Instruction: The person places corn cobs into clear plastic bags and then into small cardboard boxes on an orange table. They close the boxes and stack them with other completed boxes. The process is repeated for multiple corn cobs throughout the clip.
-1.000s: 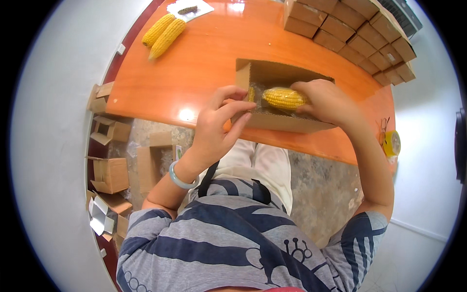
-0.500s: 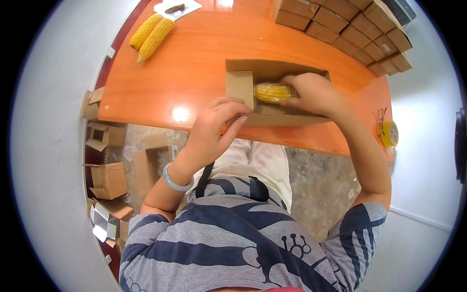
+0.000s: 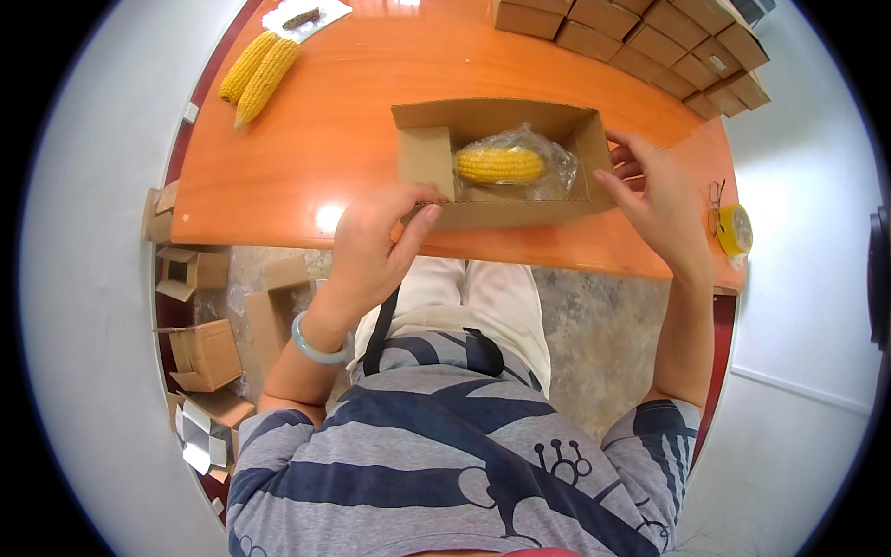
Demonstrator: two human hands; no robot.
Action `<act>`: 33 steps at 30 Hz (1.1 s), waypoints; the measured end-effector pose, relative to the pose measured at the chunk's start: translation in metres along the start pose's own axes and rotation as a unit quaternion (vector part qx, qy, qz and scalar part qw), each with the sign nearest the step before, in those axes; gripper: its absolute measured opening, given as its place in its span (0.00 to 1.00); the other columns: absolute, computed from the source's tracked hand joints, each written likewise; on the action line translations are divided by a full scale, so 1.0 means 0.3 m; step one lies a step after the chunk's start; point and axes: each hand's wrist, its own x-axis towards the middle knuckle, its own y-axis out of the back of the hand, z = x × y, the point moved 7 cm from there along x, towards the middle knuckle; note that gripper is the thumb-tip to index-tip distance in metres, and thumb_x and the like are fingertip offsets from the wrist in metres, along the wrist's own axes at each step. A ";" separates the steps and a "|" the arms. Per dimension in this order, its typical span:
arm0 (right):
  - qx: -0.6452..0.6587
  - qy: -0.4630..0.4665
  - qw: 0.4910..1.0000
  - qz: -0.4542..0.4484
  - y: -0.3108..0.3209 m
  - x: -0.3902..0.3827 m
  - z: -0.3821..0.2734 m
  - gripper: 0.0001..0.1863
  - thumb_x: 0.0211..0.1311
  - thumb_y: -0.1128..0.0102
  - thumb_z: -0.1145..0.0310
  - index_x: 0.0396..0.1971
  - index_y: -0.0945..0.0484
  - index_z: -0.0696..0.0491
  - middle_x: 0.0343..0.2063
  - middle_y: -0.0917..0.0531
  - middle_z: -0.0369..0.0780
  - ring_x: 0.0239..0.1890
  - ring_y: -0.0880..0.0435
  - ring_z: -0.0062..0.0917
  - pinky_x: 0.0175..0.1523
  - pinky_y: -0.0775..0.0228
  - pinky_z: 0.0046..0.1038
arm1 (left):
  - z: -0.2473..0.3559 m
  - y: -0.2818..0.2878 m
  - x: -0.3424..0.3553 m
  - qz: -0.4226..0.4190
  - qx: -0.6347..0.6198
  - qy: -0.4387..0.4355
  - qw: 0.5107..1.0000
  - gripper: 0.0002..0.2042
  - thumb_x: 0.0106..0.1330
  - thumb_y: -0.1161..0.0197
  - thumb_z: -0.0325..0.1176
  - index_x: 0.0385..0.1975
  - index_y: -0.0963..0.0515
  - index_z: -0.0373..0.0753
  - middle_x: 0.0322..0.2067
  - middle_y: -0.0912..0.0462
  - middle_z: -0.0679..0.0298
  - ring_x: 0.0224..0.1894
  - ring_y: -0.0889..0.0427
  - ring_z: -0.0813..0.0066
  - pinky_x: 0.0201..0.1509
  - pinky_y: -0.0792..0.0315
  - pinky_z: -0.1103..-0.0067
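Observation:
An open cardboard box (image 3: 506, 218) sits near the front edge of the orange table. Inside it lies a yellow corn cob (image 3: 499, 166) on its side, in loose clear plastic wrap (image 3: 557, 169) that bunches up at the right. My left hand (image 3: 376, 241) grips the box's near left corner, fingers over the rim and thumb against the front wall. At the opposite end, my right hand (image 3: 654, 200) holds the right wall, its thumb by the near corner and its fingers curled along the outside.
Two bare corn cobs (image 3: 266, 82) lie at the far left, below a white sheet (image 3: 325, 13) bearing a dark, thin piece (image 3: 301, 19). Closed cartons (image 3: 640, 46) are stacked far right. Yellow tape (image 3: 735, 229) and glasses (image 3: 714, 206) lie at the right edge. Open boxes (image 3: 206, 355) stand lower left.
My right hand has let go of the wrapped cob and come out to the box's right end. The cob now rests in the box. My left hand stays at the left corner.

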 end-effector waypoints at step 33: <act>-0.025 0.123 0.989 0.081 -0.170 -0.026 0.022 0.21 0.57 0.29 0.74 0.52 0.19 0.55 0.50 0.19 0.46 0.51 0.20 0.44 0.56 0.27 0.39 | -0.067 -0.019 0.032 0.009 0.134 -0.045 0.990 0.28 0.57 0.27 0.26 0.61 0.23 0.39 0.60 0.27 0.48 0.65 0.28 0.45 0.64 0.30 0.62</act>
